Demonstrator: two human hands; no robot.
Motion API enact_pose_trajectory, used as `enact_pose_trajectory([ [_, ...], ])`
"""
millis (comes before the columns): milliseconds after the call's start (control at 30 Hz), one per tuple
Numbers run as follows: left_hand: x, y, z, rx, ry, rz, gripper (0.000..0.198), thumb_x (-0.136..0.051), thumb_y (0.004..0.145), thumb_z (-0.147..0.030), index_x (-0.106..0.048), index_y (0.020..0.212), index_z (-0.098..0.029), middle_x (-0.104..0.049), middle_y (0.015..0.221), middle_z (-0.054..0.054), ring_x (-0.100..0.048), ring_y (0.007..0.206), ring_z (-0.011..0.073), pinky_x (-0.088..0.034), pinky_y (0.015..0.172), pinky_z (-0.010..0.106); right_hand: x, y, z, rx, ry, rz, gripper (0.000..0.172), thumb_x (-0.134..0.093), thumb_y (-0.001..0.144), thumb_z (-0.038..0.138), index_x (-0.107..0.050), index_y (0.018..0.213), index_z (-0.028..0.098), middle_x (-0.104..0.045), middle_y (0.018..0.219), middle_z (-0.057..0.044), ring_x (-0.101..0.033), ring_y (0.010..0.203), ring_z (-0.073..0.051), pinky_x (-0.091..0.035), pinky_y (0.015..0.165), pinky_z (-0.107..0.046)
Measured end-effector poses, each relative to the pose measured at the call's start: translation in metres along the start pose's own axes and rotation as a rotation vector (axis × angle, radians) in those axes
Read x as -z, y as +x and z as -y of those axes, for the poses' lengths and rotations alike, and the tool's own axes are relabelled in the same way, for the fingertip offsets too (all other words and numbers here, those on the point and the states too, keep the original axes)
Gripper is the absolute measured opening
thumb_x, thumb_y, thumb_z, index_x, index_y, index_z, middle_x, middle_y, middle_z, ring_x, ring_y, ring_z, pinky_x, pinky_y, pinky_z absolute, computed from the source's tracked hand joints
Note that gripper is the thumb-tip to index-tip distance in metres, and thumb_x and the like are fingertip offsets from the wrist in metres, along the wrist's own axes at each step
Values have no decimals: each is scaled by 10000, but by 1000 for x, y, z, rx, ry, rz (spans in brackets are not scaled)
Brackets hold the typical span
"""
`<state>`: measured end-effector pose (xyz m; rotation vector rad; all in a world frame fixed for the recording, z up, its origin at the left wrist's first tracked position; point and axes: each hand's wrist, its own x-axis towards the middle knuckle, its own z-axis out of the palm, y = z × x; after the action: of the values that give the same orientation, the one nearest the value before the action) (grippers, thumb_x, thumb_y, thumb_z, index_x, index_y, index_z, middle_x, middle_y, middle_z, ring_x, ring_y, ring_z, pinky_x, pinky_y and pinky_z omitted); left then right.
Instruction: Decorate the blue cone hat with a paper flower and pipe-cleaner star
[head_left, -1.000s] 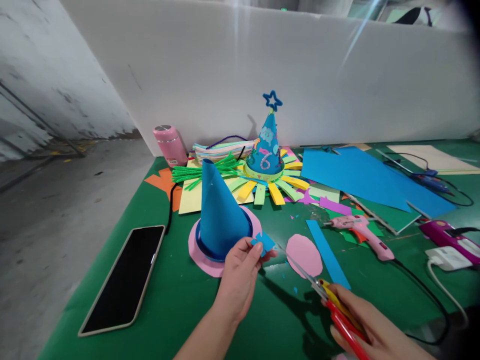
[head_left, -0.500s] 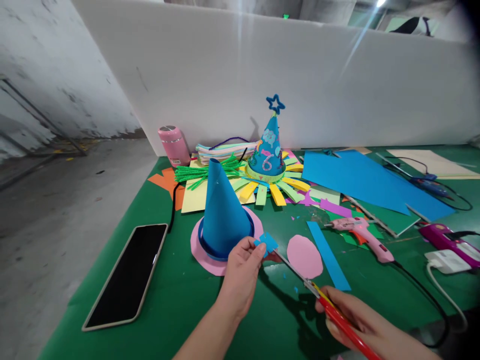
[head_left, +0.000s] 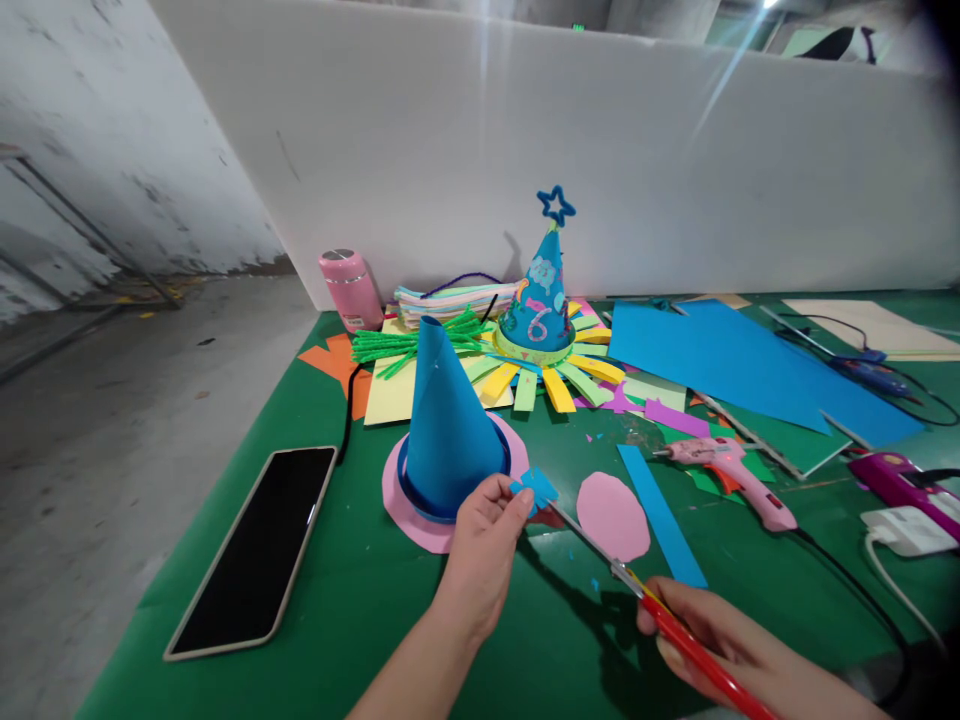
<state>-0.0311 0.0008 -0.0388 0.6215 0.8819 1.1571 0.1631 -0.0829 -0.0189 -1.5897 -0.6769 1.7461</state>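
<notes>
Two bare hands work over a green counter (head_left: 352,620); clock directions run from the small blue scrap (head_left: 543,486), near the middle of the view. The left hand (head_left: 484,540), at 8 o'clock, has its grip closed – thumb and fingers pinching the scrap, which is held up above the counter. The right hand (head_left: 712,625), at 4 o'clock, has its grip wrapped around the handles of red-and-yellow scissors (head_left: 664,615), the blades pointing at the scrap and the tips at its edge.

Just beyond the left hand, at 10 o'clock, a plain blue cone (head_left: 450,430) stands upright, a pink disc (head_left: 394,510) showing around its foot. At 9 o'clock lies a phone (head_left: 255,550), its screen dark. At 3 o'clock, going outward, are a pink oval (head_left: 613,517), a blue strip (head_left: 661,515) and a pink glue gun (head_left: 731,470). At 12 o'clock stands a decorated hat (head_left: 536,310) – topped by a star (head_left: 556,205). Green pipe cleaners (head_left: 390,347) and a pink flask (head_left: 352,290) are between 10 and 11; blue sheets (head_left: 720,350) lie at 2.
</notes>
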Motion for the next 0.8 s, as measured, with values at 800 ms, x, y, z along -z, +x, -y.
enact_pose_trajectory([
  [800,-4,1,-5,33,-57,-13,137,-642,649,-210,-520,609,-160,-596,603,-11,-542,588,112,-422,641,256,-6,2,6,-8,-80,116,305,-717,531,460,-635,657,195,-601,644,15,-591,677,-136,-490,661,-218],
])
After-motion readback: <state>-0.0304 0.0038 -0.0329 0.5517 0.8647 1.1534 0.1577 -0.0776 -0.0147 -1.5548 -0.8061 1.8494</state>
